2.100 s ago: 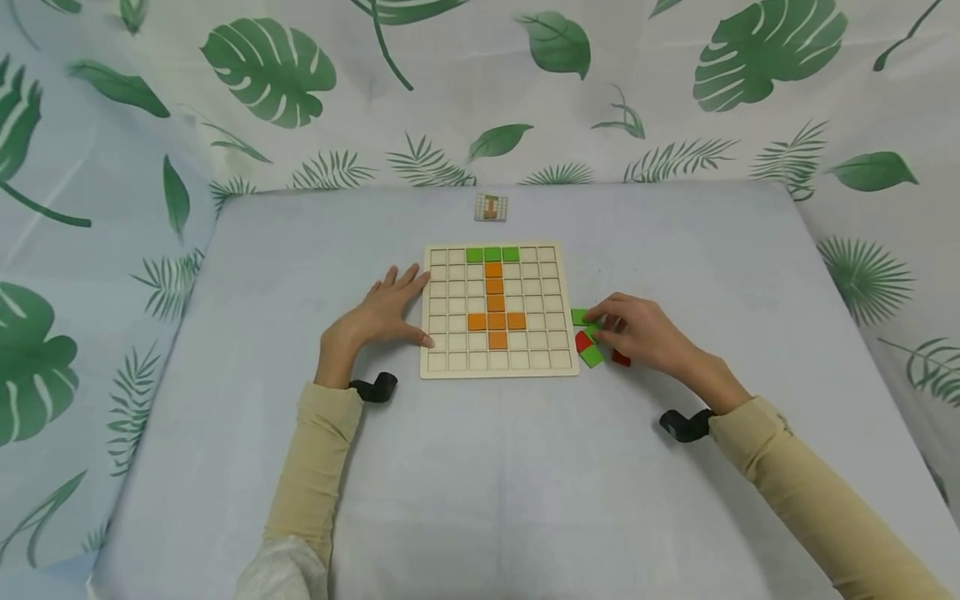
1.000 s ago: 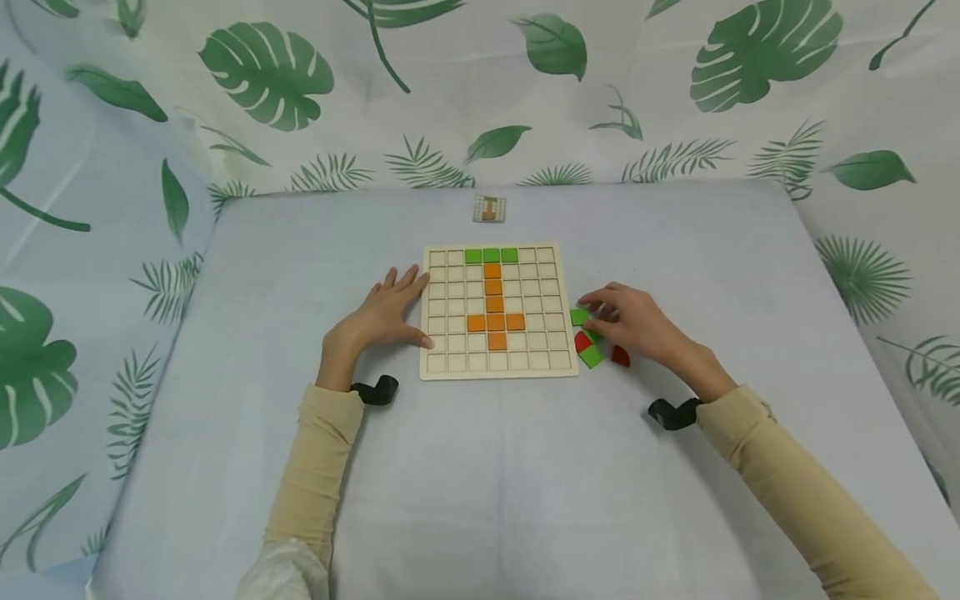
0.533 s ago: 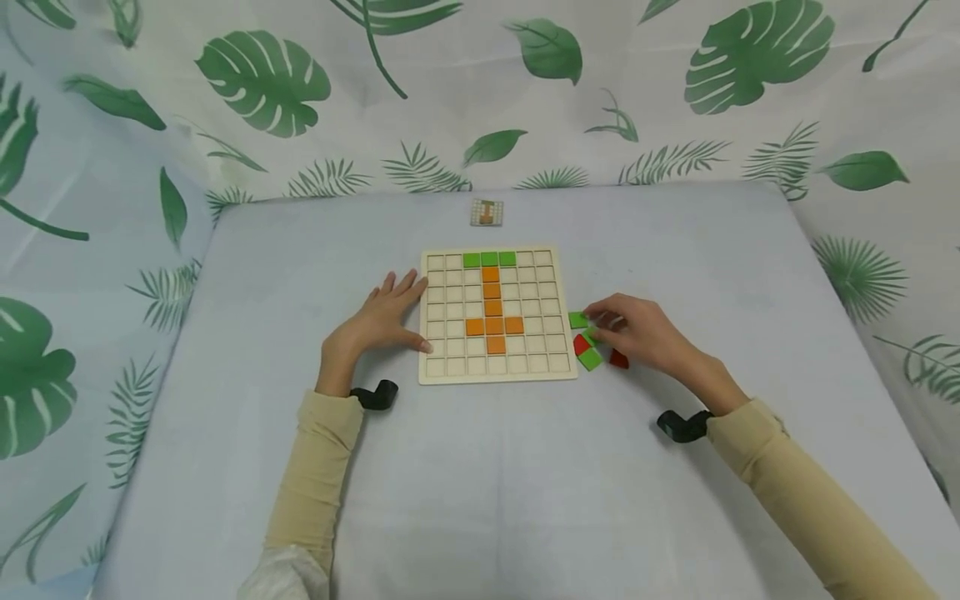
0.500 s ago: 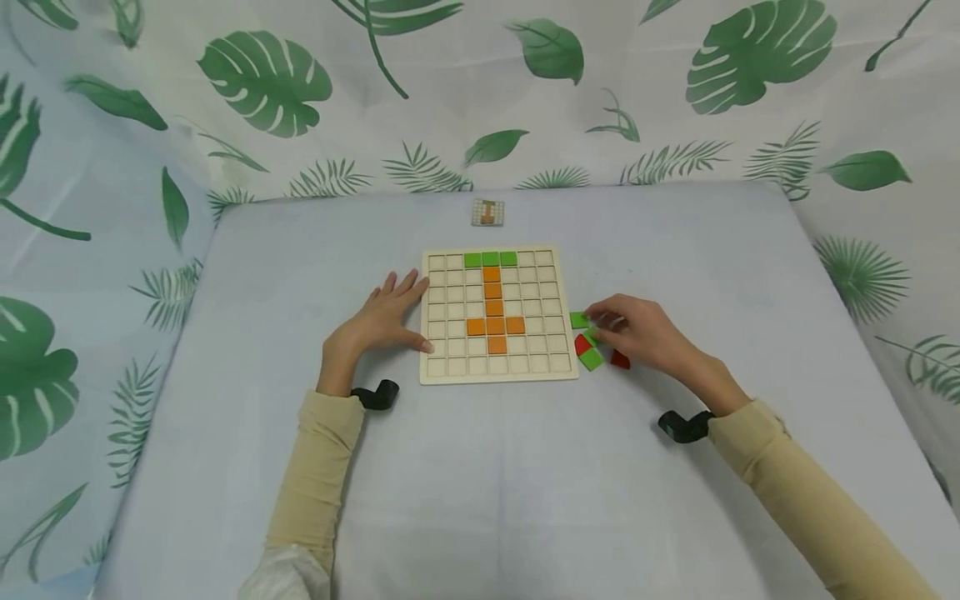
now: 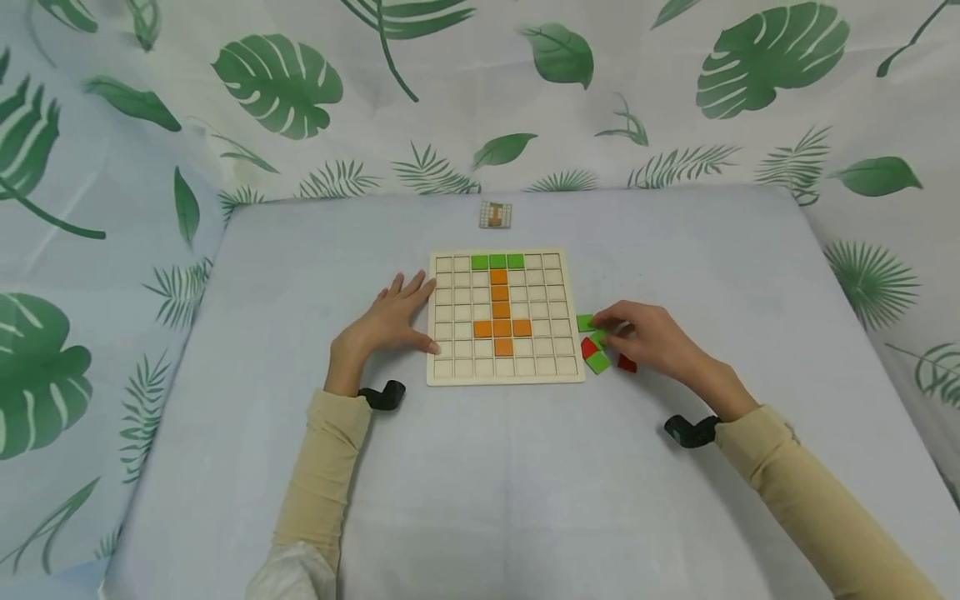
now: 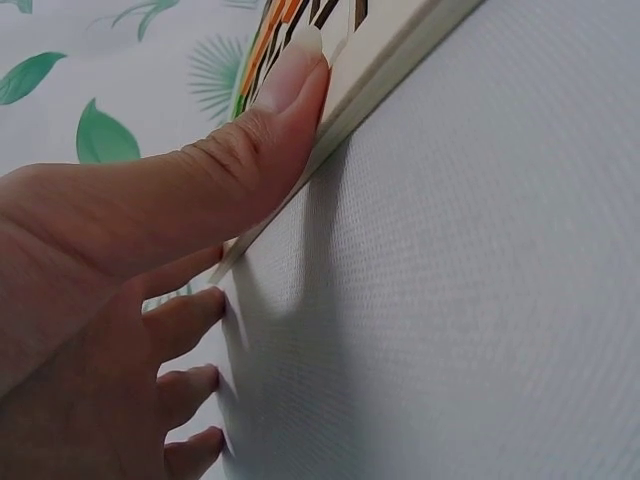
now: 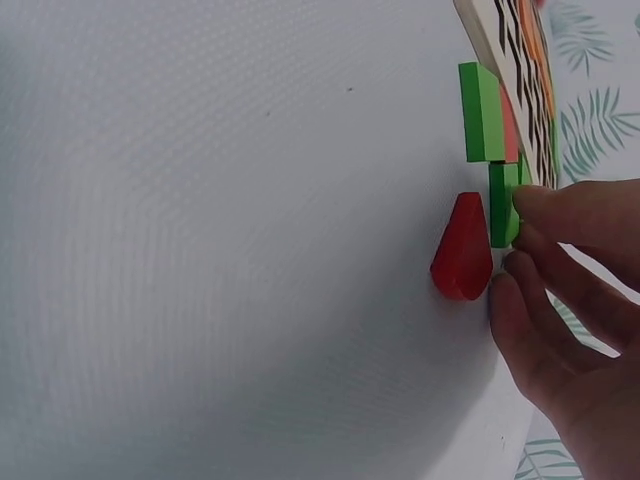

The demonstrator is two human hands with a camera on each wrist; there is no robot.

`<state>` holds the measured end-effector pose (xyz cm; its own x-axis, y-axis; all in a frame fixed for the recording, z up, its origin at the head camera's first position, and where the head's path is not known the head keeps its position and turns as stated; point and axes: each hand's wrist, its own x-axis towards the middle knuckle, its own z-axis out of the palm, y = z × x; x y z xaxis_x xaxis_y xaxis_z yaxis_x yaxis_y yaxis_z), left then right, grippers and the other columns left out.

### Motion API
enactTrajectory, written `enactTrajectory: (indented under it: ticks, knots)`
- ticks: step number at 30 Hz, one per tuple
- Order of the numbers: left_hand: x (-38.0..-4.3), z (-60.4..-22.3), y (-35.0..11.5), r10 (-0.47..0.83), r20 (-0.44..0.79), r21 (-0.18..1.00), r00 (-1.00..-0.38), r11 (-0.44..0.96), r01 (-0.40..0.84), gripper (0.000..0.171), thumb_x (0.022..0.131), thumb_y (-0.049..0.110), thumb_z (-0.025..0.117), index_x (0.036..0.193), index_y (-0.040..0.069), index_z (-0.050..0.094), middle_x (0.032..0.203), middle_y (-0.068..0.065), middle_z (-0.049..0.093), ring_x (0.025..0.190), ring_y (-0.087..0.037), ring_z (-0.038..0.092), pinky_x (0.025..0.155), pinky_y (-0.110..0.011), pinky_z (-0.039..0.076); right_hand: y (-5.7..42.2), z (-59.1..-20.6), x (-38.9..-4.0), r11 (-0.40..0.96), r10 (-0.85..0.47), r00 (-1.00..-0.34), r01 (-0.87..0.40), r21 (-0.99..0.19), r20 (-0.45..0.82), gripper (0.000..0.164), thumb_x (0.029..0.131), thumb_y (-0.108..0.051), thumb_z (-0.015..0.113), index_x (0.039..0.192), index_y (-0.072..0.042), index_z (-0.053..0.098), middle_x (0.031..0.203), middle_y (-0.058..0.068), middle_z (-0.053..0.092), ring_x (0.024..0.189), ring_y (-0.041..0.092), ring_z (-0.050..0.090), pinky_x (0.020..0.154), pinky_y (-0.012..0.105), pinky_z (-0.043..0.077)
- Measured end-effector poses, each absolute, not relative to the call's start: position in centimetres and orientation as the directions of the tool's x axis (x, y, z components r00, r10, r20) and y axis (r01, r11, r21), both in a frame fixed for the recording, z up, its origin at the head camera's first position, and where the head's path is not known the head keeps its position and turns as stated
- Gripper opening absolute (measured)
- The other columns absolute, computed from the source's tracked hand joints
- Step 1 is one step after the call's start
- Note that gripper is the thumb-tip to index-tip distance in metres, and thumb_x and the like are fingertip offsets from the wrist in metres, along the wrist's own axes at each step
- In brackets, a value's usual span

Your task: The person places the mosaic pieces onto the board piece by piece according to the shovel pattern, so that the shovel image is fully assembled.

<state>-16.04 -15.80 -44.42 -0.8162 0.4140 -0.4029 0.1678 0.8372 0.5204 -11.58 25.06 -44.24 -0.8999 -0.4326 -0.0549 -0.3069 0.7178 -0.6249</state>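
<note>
A pale wooden grid board [image 5: 449, 367] lies mid-table. In it, green tiles [image 5: 497, 262] form a short top row above a stem and crossbar of orange tiles [image 5: 502, 327]. My left hand [image 5: 384, 323] rests along the board's left edge, fingers spread and thumb over the rim. At the right edge, my right hand [image 5: 648, 335] has thumb and curled fingers about a green tile [image 7: 503, 205], the thumb on its face in the right wrist view. Around it lie another green tile [image 5: 584, 323], a red piece [image 5: 588, 349] against a green tile [image 5: 597, 362], and a separate red piece [image 7: 464, 250].
A small card [image 5: 496, 215] printed with a similar grid figure lies beyond the board. Black wrist cameras [image 5: 384, 395] jut from both wrists close over the white tabletop [image 5: 510, 483]. A leaf-print cloth [image 5: 420, 83] hangs behind the table.
My right hand shifts slightly back and forth over the loose tiles, staying at the same green tile. The left hand keeps its place on the board. The tiles on the board are unchanged.
</note>
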Motion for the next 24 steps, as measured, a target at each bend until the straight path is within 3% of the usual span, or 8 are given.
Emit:
enactTrajectory:
  ticks: [24]
  knots:
    - [-15.72,-44.47,-15.83,0.414,-0.405,0.519,-0.815,0.838,0.168,0.115,0.083,0.038,0.086,0.167,0.012,0.010,0.174,-0.009,-0.003,0.159,-0.035,-0.014,0.130,-0.052,-0.004,25.30,-44.60,-11.73,0.709,-0.450,-0.891,-0.318,-0.630,-0.057,0.028,0.090,0.004,0.072,0.117,0.003,0.071,0.114,0.017,0.073,0.101,0.030,0.069,0.087,0.048,0.061]
